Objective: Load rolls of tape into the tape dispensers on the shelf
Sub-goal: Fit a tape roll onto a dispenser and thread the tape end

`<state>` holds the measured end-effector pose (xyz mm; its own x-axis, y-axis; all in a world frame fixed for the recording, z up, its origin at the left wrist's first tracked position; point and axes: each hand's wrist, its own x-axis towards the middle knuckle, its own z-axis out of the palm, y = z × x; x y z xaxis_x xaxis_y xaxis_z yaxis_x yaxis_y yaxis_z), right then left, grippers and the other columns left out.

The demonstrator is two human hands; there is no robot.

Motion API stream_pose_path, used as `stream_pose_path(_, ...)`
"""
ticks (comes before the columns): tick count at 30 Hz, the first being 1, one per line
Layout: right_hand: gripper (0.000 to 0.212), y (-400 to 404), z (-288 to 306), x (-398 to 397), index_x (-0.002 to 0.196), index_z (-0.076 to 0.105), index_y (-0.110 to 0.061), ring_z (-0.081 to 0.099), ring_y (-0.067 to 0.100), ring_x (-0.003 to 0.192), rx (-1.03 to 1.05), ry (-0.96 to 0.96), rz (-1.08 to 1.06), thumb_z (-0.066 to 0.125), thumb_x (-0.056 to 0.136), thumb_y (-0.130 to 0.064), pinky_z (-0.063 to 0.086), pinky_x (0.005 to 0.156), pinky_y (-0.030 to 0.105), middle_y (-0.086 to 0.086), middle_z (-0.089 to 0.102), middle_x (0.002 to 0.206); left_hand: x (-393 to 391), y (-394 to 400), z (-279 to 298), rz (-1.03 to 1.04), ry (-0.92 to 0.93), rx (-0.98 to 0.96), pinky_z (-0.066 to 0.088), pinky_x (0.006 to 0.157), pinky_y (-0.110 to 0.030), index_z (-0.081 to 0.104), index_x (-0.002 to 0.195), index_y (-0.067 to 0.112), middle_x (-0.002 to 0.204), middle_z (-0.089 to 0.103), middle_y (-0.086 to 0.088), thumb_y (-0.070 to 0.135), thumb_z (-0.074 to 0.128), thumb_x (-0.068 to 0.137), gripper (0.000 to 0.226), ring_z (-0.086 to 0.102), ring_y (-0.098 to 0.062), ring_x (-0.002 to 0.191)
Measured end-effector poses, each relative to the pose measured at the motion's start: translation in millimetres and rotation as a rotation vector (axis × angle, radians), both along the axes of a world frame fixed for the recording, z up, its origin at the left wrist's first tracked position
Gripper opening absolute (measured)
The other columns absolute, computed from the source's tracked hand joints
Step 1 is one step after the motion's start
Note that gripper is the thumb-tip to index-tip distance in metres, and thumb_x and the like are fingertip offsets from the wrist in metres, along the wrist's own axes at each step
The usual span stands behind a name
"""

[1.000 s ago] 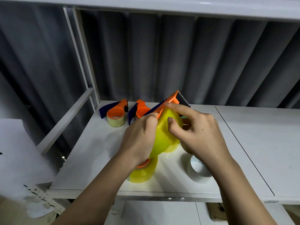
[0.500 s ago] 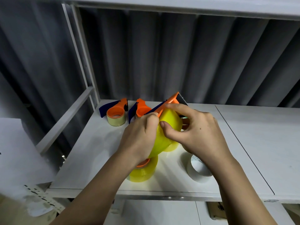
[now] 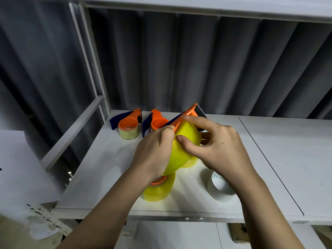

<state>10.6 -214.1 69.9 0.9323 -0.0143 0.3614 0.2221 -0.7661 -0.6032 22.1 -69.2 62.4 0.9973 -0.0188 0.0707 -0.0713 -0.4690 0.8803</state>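
Above the white shelf (image 3: 107,177), both hands work a yellow tape roll (image 3: 181,150) seated in an orange dispenser (image 3: 191,112). The left hand (image 3: 154,155) curls round the roll and dispenser body; the right hand (image 3: 215,148) pinches the roll's face with thumb and forefinger. The person probably does best to steady the body, find the free end, and draw it toward the serrated blade (image 3: 201,112) without twisting.

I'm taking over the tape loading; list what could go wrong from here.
1. The dispenser's toothed blade sits just above the right hand; a slip could probably nick a finger.
2. The yellow roll is held in the air by the left hand over another yellow roll near the shelf edge; dropped, it might knock that off.
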Motion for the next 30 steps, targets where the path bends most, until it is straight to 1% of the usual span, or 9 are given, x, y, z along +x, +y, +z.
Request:
stream_pose_path(4,0.059,3,-1,1,0.119,0.056,-0.056,0.065,0.011,0.087,-0.009,-0.02,-0.007,0.045,0.064,-0.072,0.055,0.078,0.037,-0.014,0.069,0.09,0,0,1,-0.02,0.001,0.044,0.041,0.098,-0.044,0.053,0.124,0.002,0.117,0.059,-0.016,0.021,0.027,0.102,0.039,0.052,-0.033,0.113)
stream_pose_path(9,0.059,10,-11,-1,0.129,0.05,-0.051,0.056,0.012,0.086,-0.014,-0.113,-0.027,0.02,0.08,-0.061,0.043,0.07,0.032,-0.013,0.061,0.093,1,-1,1,-0.032,0.019,0.036,0.043,0.099,-0.044,0.053,0.122,0.018,0.109,0.054,0.001,0.025,0.018,0.103,0.04,0.05,-0.023,0.11)
stream_pose_path(12,0.047,16,-21,-5,0.125,0.06,-0.036,0.057,0.013,0.099,-0.044,-0.362,-0.144,0.04,0.088,-0.057,0.047,0.073,0.03,-0.014,0.062,0.119,4,-1,1,-0.033,0.022,-0.014,0.047,0.094,-0.047,0.058,0.115,0.024,0.107,0.061,-0.001,0.042,0.017,0.096,0.049,0.054,-0.023,0.104)
stream_pose_path(15,0.03,20,-34,-2,0.106,0.07,-0.023,0.056,0.016,0.097,0.068,-0.552,-0.054,0.065,0.085,-0.043,0.044,0.081,0.023,-0.008,0.063,0.11,4,-2,2,-0.005,0.012,-0.05,0.048,0.09,-0.048,0.061,0.1,0.021,0.098,0.063,-0.005,0.046,0.015,0.086,0.054,0.057,-0.024,0.098)
stream_pose_path(17,0.021,24,-39,0,0.099,0.072,-0.022,0.057,0.015,0.097,0.128,-0.582,-0.009,0.071,0.083,-0.036,0.041,0.083,0.019,-0.01,0.063,0.104,2,-3,2,0.001,0.009,-0.072,0.048,0.091,-0.048,0.062,0.102,0.022,0.1,0.064,-0.004,0.049,0.014,0.079,0.059,0.057,-0.021,0.098)
stream_pose_path(20,0.014,27,-40,1,0.093,0.072,-0.023,0.055,0.011,0.098,0.228,-0.58,0.017,0.073,0.082,-0.032,0.045,0.08,0.026,-0.016,0.058,0.1,1,-8,2,0.032,-0.023,-0.058,0.048,0.089,-0.042,0.06,0.099,0.022,0.1,0.062,-0.002,0.047,0.013,0.081,0.056,0.055,-0.018,0.096)
stream_pose_path(22,0.012,28,-39,0,0.091,0.071,-0.026,0.054,0.009,0.099,0.275,-0.562,0.023,0.071,0.083,-0.033,0.048,0.078,0.031,-0.018,0.057,0.099,1,-9,1,0.045,-0.039,-0.03,0.044,0.082,-0.035,0.058,0.097,0.022,0.096,0.059,0.001,0.042,0.015,0.092,0.048,0.052,-0.014,0.09)
stream_pose_path(26,0.006,31,-35,-1,0.088,0.067,-0.033,0.054,0.008,0.099,0.318,-0.525,0.03,0.067,0.083,-0.037,0.047,0.077,0.032,-0.018,0.056,0.097,-2,-9,3,0.074,-0.033,0.027,0.034,0.076,-0.021,0.054,0.111,0.024,0.097,0.049,0.01,0.025,0.019,0.102,0.036,0.044,-0.008,0.083)
stream_pose_path(30,0.004,32,-35,0,0.086,0.064,-0.033,0.052,0.009,0.1,0.337,-0.503,0.018,0.065,0.085,-0.037,0.047,0.078,0.031,-0.021,0.053,0.097,-2,-10,4,0.071,-0.073,0.082,0.03,0.083,-0.022,0.05,0.129,0.02,0.103,0.043,0.01,0.025,0.018,0.103,0.042,0.039,-0.004,0.091)
